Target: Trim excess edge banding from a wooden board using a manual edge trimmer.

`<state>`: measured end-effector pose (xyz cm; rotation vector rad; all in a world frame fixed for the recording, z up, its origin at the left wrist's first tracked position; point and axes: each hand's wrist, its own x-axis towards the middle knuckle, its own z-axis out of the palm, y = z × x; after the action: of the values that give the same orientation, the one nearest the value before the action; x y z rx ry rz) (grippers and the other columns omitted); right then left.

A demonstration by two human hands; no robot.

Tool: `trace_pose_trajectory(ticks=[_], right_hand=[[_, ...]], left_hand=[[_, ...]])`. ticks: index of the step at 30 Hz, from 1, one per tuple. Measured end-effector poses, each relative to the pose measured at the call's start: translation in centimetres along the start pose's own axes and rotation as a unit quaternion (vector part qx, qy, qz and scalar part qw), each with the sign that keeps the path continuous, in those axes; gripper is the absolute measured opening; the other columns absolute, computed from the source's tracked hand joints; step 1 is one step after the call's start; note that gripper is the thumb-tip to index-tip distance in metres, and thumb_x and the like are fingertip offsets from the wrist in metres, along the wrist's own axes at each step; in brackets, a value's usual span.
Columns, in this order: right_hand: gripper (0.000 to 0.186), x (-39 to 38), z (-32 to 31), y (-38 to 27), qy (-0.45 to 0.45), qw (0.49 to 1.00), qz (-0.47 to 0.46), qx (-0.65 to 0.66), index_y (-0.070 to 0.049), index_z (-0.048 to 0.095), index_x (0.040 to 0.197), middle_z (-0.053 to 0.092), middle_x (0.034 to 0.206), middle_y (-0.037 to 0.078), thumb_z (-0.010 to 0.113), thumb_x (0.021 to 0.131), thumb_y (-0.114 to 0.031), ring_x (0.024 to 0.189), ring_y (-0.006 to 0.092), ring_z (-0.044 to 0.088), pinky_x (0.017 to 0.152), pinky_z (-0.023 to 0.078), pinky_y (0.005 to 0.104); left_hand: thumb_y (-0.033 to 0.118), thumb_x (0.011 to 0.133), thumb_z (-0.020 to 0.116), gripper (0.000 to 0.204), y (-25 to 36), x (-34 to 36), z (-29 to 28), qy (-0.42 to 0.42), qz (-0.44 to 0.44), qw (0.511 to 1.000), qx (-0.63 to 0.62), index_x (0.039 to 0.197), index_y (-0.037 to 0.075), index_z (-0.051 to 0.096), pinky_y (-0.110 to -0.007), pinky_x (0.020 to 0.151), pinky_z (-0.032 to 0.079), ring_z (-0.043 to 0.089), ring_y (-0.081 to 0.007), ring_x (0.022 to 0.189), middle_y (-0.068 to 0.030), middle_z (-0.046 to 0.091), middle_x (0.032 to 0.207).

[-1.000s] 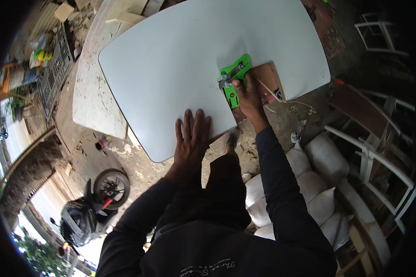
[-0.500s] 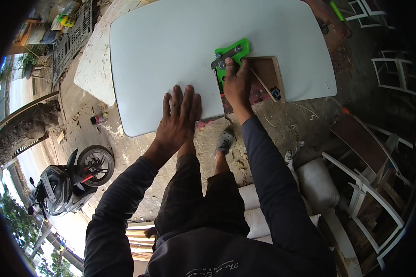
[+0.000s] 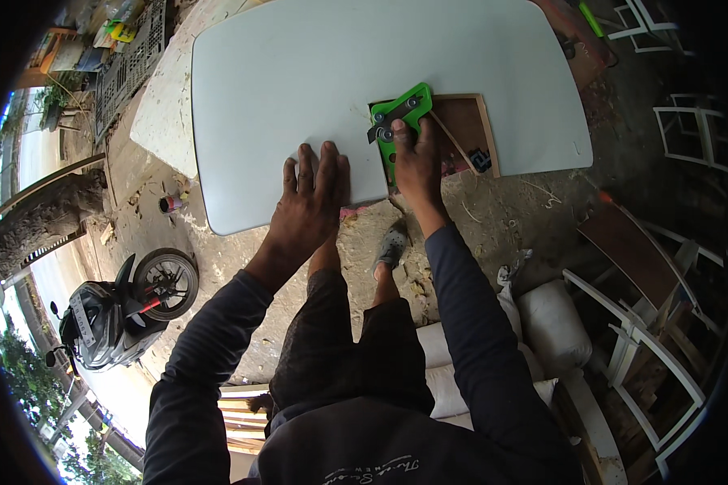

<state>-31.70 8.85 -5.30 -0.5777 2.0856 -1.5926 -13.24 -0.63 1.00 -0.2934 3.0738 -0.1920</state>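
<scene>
Currently, the green tool (image 3: 412,99) is grasped in the right hand (image 3: 416,166), thumb laid over its metal bar, at the left side of the notch in the near edge of the pale panel (image 3: 283,89). The left hand (image 3: 306,208) is laid flat, fingers extended, by the same edge, left of the notch. A thin wooden strip (image 3: 452,141) is seen slanting toward the notch's near right corner, beside a small dark object (image 3: 480,160).

Room over white panel (image 3: 275,81) beyond left hand (image 3: 306,206); green tool (image 3: 404,107), slanting wood strip (image 3: 455,142) obstruct notch (image 3: 463,120).
</scene>
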Motion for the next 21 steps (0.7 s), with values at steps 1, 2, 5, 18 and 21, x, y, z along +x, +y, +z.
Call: trace_pose_trajectory(ticks=[1,2,5,18,21], right_hand=[[0.05,-0.1,-0.1,0.2,-0.003,1.0,0.0,0.001,-0.001,0.052,0.135,0.069,0.113,0.018,0.058,0.106,-0.042,0.103,0.0317,0.067,0.09,0.051,0.0425],[0.05,-0.2,-0.1,0.0,-0.005,1.0,0.001,0.002,-0.001,0.052,0.135,0.069,0.113,0.018,0.058,0.106,-0.042,0.103,0.0317,0.067,0.09,0.051,0.0425],[0.051,-0.8,-0.5,-0.2,-0.019,0.999,0.038,0.018,-0.001,0.052,0.134,0.069,0.113,0.018,0.058,0.106,-0.044,0.102,0.0303,0.067,0.09,0.051,0.042],[0.048,-6.0,-2.1,1.1,-0.013,0.998,0.046,0.038,-0.004,0.055,0.128,0.066,0.112,0.015,0.059,0.105,-0.046,0.103,0.0269,0.064,0.093,0.049,0.0412],[0.05,-6.6,-2.2,0.6,-0.013,0.996,0.058,0.068,-0.004,0.055,0.128,0.066,0.113,0.016,0.058,0.105,-0.049,0.105,0.0278,0.064,0.095,0.049,0.0416]], left_hand=[[0.015,0.096,0.056,0.061,0.2,0.0,-0.1,-0.001,0.0,1.0,-0.001,0.15,-0.008,0.039,-0.065,0.11,0.042,0.042,-0.057,0.138,-0.0325,0.035,0.157],[0.015,0.096,0.056,0.061,0.2,-0.1,-0.2,-0.004,-0.007,1.0,-0.001,0.15,-0.008,0.039,-0.064,0.11,0.042,0.043,-0.0568,0.138,-0.0324,0.035,0.157],[0.015,0.096,0.056,0.061,0.2,0.1,-0.4,-0.005,-0.016,1.0,0.005,0.15,-0.008,0.04,-0.064,0.109,0.043,0.045,-0.0565,0.137,-0.0323,0.036,0.156],[0.018,0.094,0.057,0.061,0.4,0.3,0.2,-0.005,-0.018,0.999,0.045,0.148,-0.007,0.044,-0.062,0.108,0.046,0.049,-0.056,0.133,-0.0324,0.039,0.154],[0.018,0.094,0.057,0.061,0.5,0.1,0.5,-0.002,-0.023,0.999,0.038,0.148,-0.007,0.044,-0.063,0.109,0.045,0.047,-0.0562,0.135,-0.0319,0.038,0.154]])
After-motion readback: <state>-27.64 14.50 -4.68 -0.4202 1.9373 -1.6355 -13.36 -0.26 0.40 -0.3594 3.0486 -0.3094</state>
